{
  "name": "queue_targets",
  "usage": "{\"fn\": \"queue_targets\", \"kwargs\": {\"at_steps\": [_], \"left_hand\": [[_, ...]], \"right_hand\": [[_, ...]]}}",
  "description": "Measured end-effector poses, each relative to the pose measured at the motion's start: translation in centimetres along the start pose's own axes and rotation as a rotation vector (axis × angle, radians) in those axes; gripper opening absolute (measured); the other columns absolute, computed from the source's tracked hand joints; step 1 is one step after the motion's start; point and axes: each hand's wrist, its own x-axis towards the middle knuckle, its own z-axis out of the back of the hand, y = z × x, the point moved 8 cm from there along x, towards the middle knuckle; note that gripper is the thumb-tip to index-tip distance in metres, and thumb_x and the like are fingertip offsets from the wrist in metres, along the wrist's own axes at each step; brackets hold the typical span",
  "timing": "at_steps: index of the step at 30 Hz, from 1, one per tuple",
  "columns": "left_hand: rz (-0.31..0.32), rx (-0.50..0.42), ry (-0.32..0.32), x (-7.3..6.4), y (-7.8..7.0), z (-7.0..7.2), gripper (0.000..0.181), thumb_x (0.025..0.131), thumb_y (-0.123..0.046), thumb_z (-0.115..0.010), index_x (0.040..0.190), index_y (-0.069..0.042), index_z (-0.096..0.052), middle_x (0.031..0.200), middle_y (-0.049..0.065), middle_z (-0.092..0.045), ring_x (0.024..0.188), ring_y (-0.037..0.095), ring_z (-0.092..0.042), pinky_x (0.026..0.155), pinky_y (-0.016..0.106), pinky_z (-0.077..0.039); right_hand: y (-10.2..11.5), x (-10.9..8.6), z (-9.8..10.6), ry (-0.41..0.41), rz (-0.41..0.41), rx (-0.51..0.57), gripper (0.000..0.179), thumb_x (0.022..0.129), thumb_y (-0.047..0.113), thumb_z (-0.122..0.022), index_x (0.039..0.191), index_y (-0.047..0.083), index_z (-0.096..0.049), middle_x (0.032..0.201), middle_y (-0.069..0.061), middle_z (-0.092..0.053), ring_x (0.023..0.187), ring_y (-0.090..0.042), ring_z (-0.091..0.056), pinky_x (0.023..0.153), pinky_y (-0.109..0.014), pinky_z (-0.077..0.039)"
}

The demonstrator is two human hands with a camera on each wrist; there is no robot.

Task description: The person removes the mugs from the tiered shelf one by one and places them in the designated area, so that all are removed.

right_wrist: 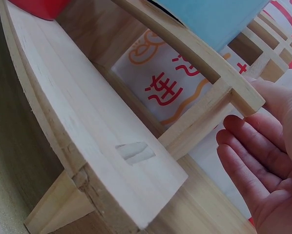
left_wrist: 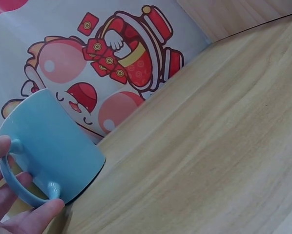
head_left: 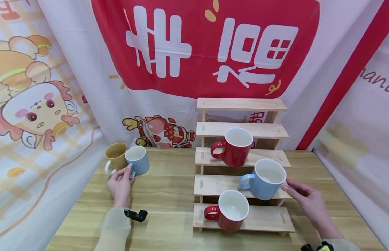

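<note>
At the left of the table, my left hand (head_left: 119,183) pinches the handle of a light blue mug (head_left: 138,160). The left wrist view shows the fingers round that handle (left_wrist: 23,183) and the mug tilted in the picture. Just beside it stands a mustard-yellow mug (head_left: 116,157) with a white handle. At the right, my right hand (head_left: 308,200) is at the end of a wooden tiered shelf (head_left: 207,184), its thumb tip by a second light blue mug (head_left: 267,179). Its fingers (right_wrist: 241,161) are loosely bent below the board's end in the right wrist view.
A red mug (head_left: 235,150) stands on the middle tier, and another red mug (head_left: 230,212) on the lowest tier. The shelf rises in steps toward a printed cloth backdrop (head_left: 163,97). Cloth also hangs at both sides of the wood-grain table (head_left: 166,191).
</note>
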Motion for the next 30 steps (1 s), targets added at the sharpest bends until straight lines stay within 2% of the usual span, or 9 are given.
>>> {"fn": "queue_targets", "kwargs": {"at_steps": [7,11,16,19,24,27,30], "left_hand": [[-0.02,-0.04,-0.014,-0.1,0.2,-0.2,0.037,0.09,-0.017,-0.081,0.111,0.01,-0.068,0.093,0.007,-0.075,0.089,0.016,-0.072,0.077,0.031,-0.061],[-0.026,-0.047,-0.013,-0.1,0.3,-0.4,0.038,0.09,-0.017,-0.081,0.112,0.01,-0.066,0.092,0.001,-0.074,0.094,0.018,-0.071,0.077,0.03,-0.061],[-0.011,-0.063,-0.008,-0.1,0.6,-0.5,0.038,0.089,-0.019,-0.082,0.111,0.008,-0.067,0.092,-0.004,-0.073,0.1,0.022,-0.069,0.081,0.033,-0.06],[-0.007,-0.058,-0.006,-0.1,0.6,-0.4,0.04,0.088,-0.02,-0.083,0.113,0.008,-0.066,0.092,-0.005,-0.074,0.1,0.018,-0.069,0.085,0.032,-0.059],[-0.027,-0.012,-0.011,-0.1,0.0,0.0,0.046,0.087,-0.022,-0.084,0.121,0.004,-0.067,0.092,-0.008,-0.074,0.094,0.007,-0.069,0.086,0.019,-0.055],[-0.04,-0.024,-0.03,0.0,-0.8,0.3,0.047,0.087,-0.021,-0.085,0.124,0.002,-0.068,0.096,-0.007,-0.073,0.096,0.007,-0.068,0.084,0.014,-0.053],[-0.066,-0.034,-0.054,0.0,-2.1,0.4,0.049,0.086,-0.021,-0.085,0.126,0.001,-0.068,0.102,-0.003,-0.073,0.101,0.009,-0.067,0.085,0.014,-0.053]], "right_hand": [[0.1,0.0,0.0,0.002,0.012,0.003,0.046,0.096,0.026,-0.076,0.133,0.001,-0.066,0.111,0.02,-0.07,0.1,0.009,-0.061,0.08,-0.011,-0.051],[0.1,0.0,0.0,0.001,0.007,0.005,0.047,0.095,0.027,-0.076,0.133,0.001,-0.066,0.111,0.02,-0.07,0.1,0.009,-0.061,0.08,-0.011,-0.051],[0.2,-0.1,0.0,0.002,-0.001,0.0,0.048,0.095,0.03,-0.076,0.133,0.002,-0.066,0.111,0.022,-0.069,0.1,0.009,-0.06,0.08,-0.011,-0.051],[0.2,-0.1,-0.1,0.006,-0.005,-0.011,0.051,0.095,0.032,-0.076,0.134,0.001,-0.065,0.111,0.022,-0.069,0.1,0.01,-0.06,0.079,-0.011,-0.051],[0.2,-0.2,0.0,0.003,-0.013,-0.022,0.054,0.094,0.034,-0.076,0.134,0.0,-0.064,0.112,0.021,-0.069,0.1,0.01,-0.059,0.079,-0.011,-0.051],[0.3,-0.2,0.0,0.005,-0.014,-0.03,0.054,0.094,0.035,-0.076,0.134,0.0,-0.064,0.112,0.021,-0.069,0.1,0.01,-0.059,0.079,-0.011,-0.051],[0.3,-0.3,0.0,0.007,-0.01,-0.033,0.054,0.095,0.036,-0.075,0.134,0.001,-0.065,0.112,0.021,-0.069,0.1,0.01,-0.06,0.079,-0.011,-0.05]]}}
